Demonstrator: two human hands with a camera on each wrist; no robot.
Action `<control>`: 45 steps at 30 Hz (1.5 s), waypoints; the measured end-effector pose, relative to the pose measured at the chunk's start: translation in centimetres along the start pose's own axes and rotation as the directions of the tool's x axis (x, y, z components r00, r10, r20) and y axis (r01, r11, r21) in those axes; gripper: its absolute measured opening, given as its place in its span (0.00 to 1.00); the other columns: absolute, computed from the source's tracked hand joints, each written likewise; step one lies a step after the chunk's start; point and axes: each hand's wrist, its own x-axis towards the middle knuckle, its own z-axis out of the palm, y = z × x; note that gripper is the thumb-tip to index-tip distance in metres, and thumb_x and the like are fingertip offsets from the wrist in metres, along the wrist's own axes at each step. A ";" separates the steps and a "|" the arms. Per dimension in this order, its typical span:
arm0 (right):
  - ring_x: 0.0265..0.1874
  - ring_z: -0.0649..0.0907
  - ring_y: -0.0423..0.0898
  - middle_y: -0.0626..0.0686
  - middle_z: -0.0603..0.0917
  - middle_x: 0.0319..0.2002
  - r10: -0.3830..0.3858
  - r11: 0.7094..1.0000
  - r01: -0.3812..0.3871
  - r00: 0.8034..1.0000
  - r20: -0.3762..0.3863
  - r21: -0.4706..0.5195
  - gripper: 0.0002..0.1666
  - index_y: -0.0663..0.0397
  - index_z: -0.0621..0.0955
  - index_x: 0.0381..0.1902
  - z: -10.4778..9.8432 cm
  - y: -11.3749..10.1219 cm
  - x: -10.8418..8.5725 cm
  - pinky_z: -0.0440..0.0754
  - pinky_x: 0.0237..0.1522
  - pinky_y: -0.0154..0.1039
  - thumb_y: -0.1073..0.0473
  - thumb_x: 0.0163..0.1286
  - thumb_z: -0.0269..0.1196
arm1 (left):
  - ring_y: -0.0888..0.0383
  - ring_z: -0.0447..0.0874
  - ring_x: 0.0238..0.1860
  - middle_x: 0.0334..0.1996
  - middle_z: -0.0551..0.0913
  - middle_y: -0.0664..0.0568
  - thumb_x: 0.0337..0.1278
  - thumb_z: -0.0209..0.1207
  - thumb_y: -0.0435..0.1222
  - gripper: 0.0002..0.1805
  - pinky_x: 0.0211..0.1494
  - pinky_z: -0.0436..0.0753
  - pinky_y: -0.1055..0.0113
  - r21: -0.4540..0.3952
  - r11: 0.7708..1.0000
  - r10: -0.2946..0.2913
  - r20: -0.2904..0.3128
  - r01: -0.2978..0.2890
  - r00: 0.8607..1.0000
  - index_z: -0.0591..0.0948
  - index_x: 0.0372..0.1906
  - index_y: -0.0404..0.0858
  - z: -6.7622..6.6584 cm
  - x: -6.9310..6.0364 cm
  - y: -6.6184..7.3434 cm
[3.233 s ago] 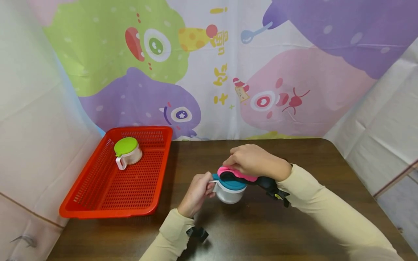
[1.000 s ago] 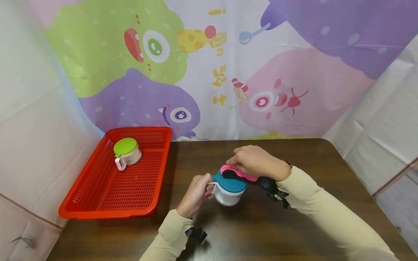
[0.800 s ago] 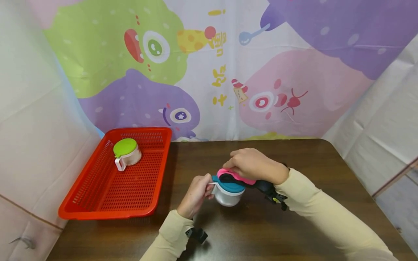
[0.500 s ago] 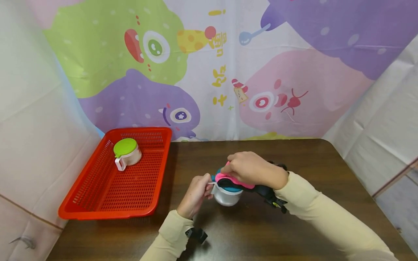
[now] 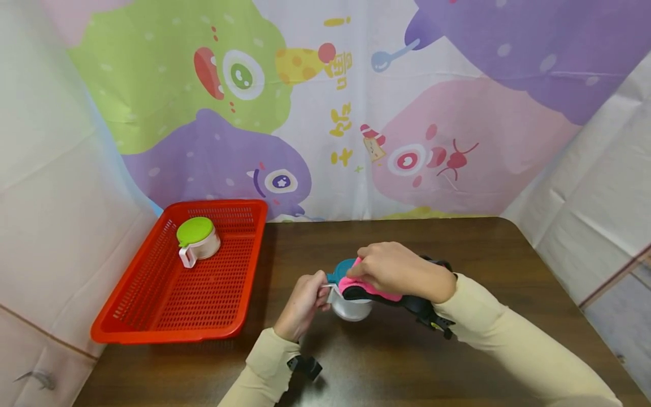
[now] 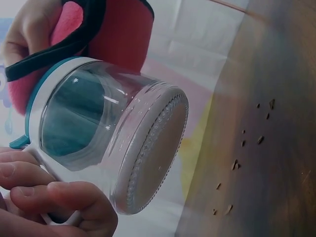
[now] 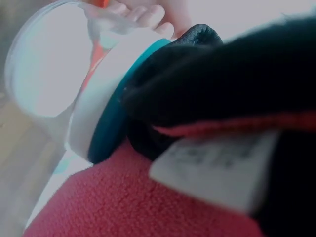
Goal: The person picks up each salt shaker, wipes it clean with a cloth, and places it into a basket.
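Observation:
My left hand [image 5: 305,299] grips the white handle of a clear seasoning jar [image 5: 351,308] with a teal lid [image 5: 344,269], holding it above the table. In the left wrist view the glass jar [image 6: 148,138] is tilted and looks see-through, its ridged base toward the table. Bunched in my right hand [image 5: 391,271] is a pink cloth with black edging [image 5: 373,291], pressed against the lid. Seen from the right wrist, the fleecy pink cloth [image 7: 123,197], with a white tag, touches the teal lid. The right fingertips are partly hidden by the cloth.
A red plastic basket [image 5: 244,282] stands at the left on the brown table [image 5: 432,362]. Inside it sits another jar with a green lid [image 5: 195,230]. Several small dark bits [image 6: 260,139] lie on the tabletop. A cartoon-printed curtain [image 5: 346,186] hangs behind.
My right hand has slid the cloth back and forth over the lid, and now it covers the near right side, with the far part showing. The left hand keeps its grip, the jar shifting slightly.

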 end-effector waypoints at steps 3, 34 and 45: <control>0.25 0.75 0.41 0.47 0.81 0.27 0.024 1.000 -0.024 1.000 -0.008 0.018 0.16 0.39 0.88 0.44 0.2 0.5 -0.4 0.73 0.26 0.31 0.60 0.58 0.69 | 0.61 0.55 0.15 0.10 0.60 0.58 0.53 0.43 0.31 0.17 0.24 0.63 0.68 -0.001 1.000 0.004 -0.014 -0.004 1.000 0.62 0.11 0.41 -0.1 0.0 0.0; 0.27 0.75 0.41 0.48 0.83 0.29 0.170 0.982 -0.166 0.985 -0.040 0.093 0.15 0.49 0.87 0.47 -0.2 4.3 -0.9 0.74 0.28 0.32 0.60 0.60 0.68 | 0.62 0.56 0.14 0.10 0.60 0.58 0.52 0.43 0.32 0.17 0.24 0.65 0.69 -0.013 1.000 0.003 0.005 -0.003 1.000 0.63 0.10 0.42 -0.7 -0.1 0.1; 0.27 0.75 0.41 0.48 0.84 0.30 0.148 0.986 -0.144 0.988 -0.040 0.083 0.16 0.47 0.87 0.47 -0.8 3.1 0.1 0.73 0.28 0.31 0.59 0.61 0.67 | 0.61 0.57 0.15 0.11 0.61 0.57 0.55 0.42 0.32 0.17 0.24 0.65 0.69 -0.006 1.000 0.001 0.013 -0.001 1.000 0.63 0.11 0.42 -0.7 -0.2 0.2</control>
